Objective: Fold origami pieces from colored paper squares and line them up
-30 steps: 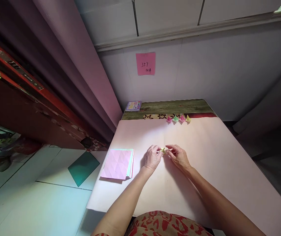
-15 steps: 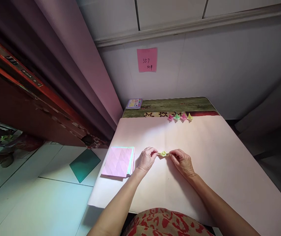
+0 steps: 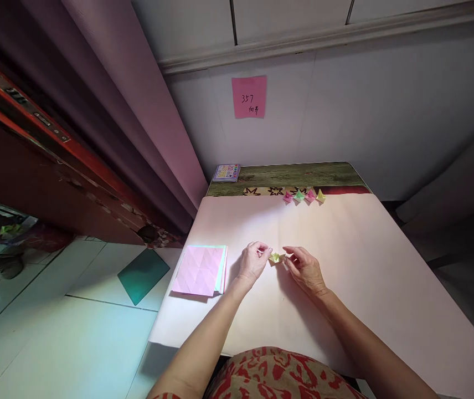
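Note:
Between my hands, a small folded yellow-green paper piece (image 3: 277,258) sits low over the white table covering. My left hand (image 3: 254,260) pinches its left end with thumb and fingertips. At its right end is my right hand (image 3: 305,270), with index finger and thumb parted around the tip; the thumb looks close to or touching the paper. Left of my hands lies a stack of square paper (image 3: 200,271), a creased pink sheet on top and green and pink edges below. Several small folded paper pieces (image 3: 299,196) in pink, green and yellow stand in a row at the far side.
A small printed pack (image 3: 226,173) rests on the wood-patterned far strip of the table (image 3: 303,175). A pink note (image 3: 249,97) is stuck to the wall. On the tiled floor at left lies a dark green square (image 3: 143,276), near the curtain and red door.
My right hand's fingers have spread from their pinch on the paper's right end. The left hand has shifted slightly right, still at the left end.

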`<state>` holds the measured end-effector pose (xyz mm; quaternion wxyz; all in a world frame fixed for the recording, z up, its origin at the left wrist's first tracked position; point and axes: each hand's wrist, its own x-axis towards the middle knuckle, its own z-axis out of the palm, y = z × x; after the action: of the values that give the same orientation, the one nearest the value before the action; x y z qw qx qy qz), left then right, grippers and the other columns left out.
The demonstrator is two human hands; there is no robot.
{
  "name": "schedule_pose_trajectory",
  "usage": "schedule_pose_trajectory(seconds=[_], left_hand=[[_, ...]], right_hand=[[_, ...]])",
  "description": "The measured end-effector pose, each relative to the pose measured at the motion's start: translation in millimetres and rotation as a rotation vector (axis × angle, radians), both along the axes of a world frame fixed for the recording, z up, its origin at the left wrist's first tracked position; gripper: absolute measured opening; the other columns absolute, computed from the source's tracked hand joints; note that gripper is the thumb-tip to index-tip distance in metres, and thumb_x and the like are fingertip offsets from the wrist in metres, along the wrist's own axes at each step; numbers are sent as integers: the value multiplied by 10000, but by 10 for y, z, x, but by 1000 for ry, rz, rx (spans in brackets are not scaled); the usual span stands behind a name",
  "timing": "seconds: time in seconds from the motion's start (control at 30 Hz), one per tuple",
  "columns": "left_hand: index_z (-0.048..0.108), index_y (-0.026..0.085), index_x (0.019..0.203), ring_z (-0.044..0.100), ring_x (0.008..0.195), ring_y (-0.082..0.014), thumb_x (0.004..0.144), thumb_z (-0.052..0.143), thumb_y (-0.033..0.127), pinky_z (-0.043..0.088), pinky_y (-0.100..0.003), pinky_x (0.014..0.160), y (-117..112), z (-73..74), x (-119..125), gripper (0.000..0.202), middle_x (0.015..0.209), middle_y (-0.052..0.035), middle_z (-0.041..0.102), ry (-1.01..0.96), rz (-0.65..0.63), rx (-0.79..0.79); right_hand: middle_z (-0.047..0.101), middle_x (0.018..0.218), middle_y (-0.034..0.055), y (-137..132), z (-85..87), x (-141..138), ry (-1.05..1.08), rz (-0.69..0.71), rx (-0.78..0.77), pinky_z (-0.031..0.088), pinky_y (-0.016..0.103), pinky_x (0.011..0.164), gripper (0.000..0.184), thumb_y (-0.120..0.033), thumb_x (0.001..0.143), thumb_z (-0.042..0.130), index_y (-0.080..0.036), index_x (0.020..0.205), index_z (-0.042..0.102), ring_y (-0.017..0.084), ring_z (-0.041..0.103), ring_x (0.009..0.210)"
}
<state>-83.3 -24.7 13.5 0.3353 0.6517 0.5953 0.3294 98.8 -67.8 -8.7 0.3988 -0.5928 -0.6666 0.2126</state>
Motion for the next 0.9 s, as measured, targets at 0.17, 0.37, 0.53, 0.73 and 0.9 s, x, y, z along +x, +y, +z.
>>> schedule_pose_trajectory(seconds=[0.17,0.37,0.53,0.73,0.9], left_hand=[[698,197,726,611,691,-144,763,630,213,466,-254,677,25,-16,59,79,735,-5,685,70,-22,-112],[697,197,726,605,684,-138,728,645,178,445,-240,645,-48,24,-3,55,713,7,684,56,-41,-205],[695,197,720,593,684,-157,688,607,78,436,-260,661,-28,123,65,151,716,-14,687,192,-52,-218],[685,197,696,614,733,-208,685,604,79,435,-291,669,34,257,186,144,734,-56,694,371,-66,-238],[713,181,807,653,818,-237,744,573,122,445,-299,686,82,290,225,164,843,-104,719,510,-74,-288]], right_hand=[[711,935,38,8,-65,-21,-174,52,9,475,251,637,214,-260,922,503,-238,948,714,140,647,671],[699,900,44,-84,-75,12,-343,148,36,422,245,642,263,-254,977,437,-237,925,694,163,639,755],[692,889,51,-70,-16,-24,-467,143,17,376,255,624,288,-265,1004,400,-233,926,676,167,608,728],[666,846,47,-36,130,-25,-607,215,-26,324,268,591,281,-142,969,418,-243,925,677,166,563,697],[656,853,51,-8,248,-7,-720,256,-95,308,277,589,253,-165,974,440,-236,909,674,165,559,702]])
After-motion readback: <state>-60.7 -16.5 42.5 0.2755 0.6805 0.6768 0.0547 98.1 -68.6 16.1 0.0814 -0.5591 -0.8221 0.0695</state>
